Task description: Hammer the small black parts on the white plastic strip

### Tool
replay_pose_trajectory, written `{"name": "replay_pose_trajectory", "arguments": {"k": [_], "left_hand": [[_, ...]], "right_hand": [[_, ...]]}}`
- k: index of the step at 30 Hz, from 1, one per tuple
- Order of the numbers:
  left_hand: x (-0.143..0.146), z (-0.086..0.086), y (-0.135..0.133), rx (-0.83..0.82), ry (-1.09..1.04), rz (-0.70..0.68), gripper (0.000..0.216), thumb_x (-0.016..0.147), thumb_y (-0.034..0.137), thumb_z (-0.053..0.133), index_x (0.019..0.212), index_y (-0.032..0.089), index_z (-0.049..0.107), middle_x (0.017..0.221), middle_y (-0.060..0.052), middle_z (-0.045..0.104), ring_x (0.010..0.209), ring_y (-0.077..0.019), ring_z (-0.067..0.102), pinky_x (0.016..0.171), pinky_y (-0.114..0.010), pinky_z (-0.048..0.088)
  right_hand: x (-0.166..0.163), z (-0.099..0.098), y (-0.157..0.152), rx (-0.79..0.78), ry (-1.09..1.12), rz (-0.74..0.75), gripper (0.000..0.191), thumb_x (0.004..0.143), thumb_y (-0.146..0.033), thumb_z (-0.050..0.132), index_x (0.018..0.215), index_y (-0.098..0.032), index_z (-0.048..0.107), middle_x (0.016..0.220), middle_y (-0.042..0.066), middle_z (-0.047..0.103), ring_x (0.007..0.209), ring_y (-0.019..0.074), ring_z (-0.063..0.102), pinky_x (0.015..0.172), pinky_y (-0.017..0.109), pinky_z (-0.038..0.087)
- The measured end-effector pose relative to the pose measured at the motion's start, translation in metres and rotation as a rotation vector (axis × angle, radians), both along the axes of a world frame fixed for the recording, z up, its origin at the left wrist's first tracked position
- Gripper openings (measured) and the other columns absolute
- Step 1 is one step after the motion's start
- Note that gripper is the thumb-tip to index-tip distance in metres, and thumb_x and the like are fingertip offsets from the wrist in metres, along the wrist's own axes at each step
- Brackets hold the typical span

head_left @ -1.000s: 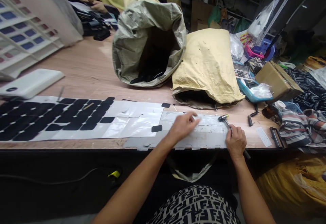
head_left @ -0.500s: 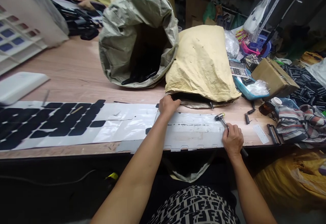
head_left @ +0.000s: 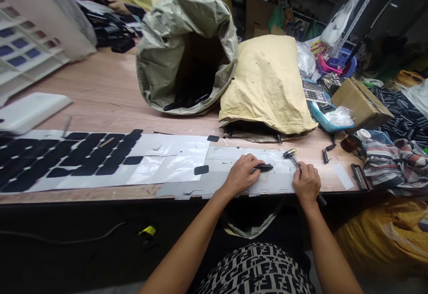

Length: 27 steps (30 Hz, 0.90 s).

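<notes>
First: What does the person's left hand [head_left: 243,173] have?

Second: Its grip is closed around a slim, glossy black piece [head_left: 265,167]. The free end points right, low over the flat, pale grey sheet [head_left: 274,185] at the front edge of the wood-grained surface [head_left: 110,93]. Whether the piece touches the sheet cannot be told.

First: And the right hand [head_left: 306,182]?

Second: Its grip is clenched on the handle of a small metal hammer with a black-and-yellow head [head_left: 290,153]. The head is beyond the fingers, and the handle's dark end shows below the hand.

First: What is around them?

Second: Left of the pale grey sheet lies a long white sheet [head_left: 170,144] carrying black, rounded flat pieces [head_left: 110,160]. Behind stand a crumpled, grey-green open sack [head_left: 154,69] and, right beside it, a yellow woven sack [head_left: 267,80] with its dark mouth facing the person.
</notes>
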<state>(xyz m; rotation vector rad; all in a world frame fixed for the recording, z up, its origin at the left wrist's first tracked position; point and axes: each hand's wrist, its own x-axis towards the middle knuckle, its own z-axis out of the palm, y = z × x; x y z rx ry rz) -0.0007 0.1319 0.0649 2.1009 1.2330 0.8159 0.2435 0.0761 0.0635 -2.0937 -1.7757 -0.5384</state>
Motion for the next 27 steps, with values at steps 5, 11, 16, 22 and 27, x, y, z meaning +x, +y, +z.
{"name": "replay_pose_trajectory", "arguments": {"k": [5, 11, 16, 22, 27], "left_hand": [[0.007, -0.009, 0.003, 0.061, 0.045, 0.02, 0.029, 0.081, 0.021, 0.06, 0.106, 0.021, 0.073, 0.095, -0.005, 0.06, 0.091, -0.0211, 0.054, 0.086, -0.035, 0.046], [0.008, -0.01, 0.007, 0.042, 0.059, 0.012, 0.026, 0.085, 0.033, 0.067, 0.109, 0.022, 0.071, 0.095, -0.005, 0.062, 0.095, -0.0214, 0.056, 0.087, -0.035, 0.045], [0.01, -0.013, 0.007, 0.047, 0.062, 0.027, 0.02, 0.088, 0.028, 0.064, 0.106, 0.023, 0.072, 0.094, -0.004, 0.062, 0.095, -0.021, 0.057, 0.087, -0.034, 0.044], [0.007, -0.011, 0.007, 0.021, 0.027, 0.032, 0.018, 0.086, 0.025, 0.065, 0.103, 0.022, 0.072, 0.09, -0.003, 0.062, 0.092, -0.0202, 0.058, 0.086, -0.033, 0.044], [0.007, -0.009, 0.006, 0.004, 0.026, 0.035, 0.016, 0.087, 0.025, 0.064, 0.1, 0.023, 0.073, 0.09, -0.003, 0.062, 0.093, -0.0202, 0.058, 0.086, -0.033, 0.044]], "right_hand": [[0.001, 0.0, 0.0, 0.01, 0.011, 0.007, 0.027, 0.092, -0.023, 0.047, 0.113, -0.02, 0.065, 0.092, 0.006, 0.06, 0.085, 0.0206, 0.048, 0.075, 0.031, 0.033], [0.011, 0.007, 0.0, -0.045, 0.237, 0.053, 0.029, 0.092, -0.024, 0.047, 0.113, -0.022, 0.067, 0.095, 0.006, 0.064, 0.09, 0.0206, 0.054, 0.078, 0.031, 0.039], [-0.001, 0.026, -0.013, 0.002, 0.568, 0.172, 0.033, 0.094, -0.03, 0.046, 0.117, -0.021, 0.066, 0.104, 0.008, 0.067, 0.093, 0.02, 0.06, 0.083, 0.034, 0.047], [-0.028, 0.042, -0.032, -0.111, 0.772, 0.328, 0.029, 0.095, -0.032, 0.049, 0.114, -0.022, 0.068, 0.106, 0.007, 0.069, 0.097, 0.019, 0.063, 0.082, 0.033, 0.051], [-0.039, 0.044, -0.038, -0.126, 0.807, 0.361, 0.029, 0.095, -0.032, 0.049, 0.116, -0.022, 0.067, 0.11, 0.008, 0.069, 0.101, 0.0195, 0.064, 0.084, 0.033, 0.052]]}}
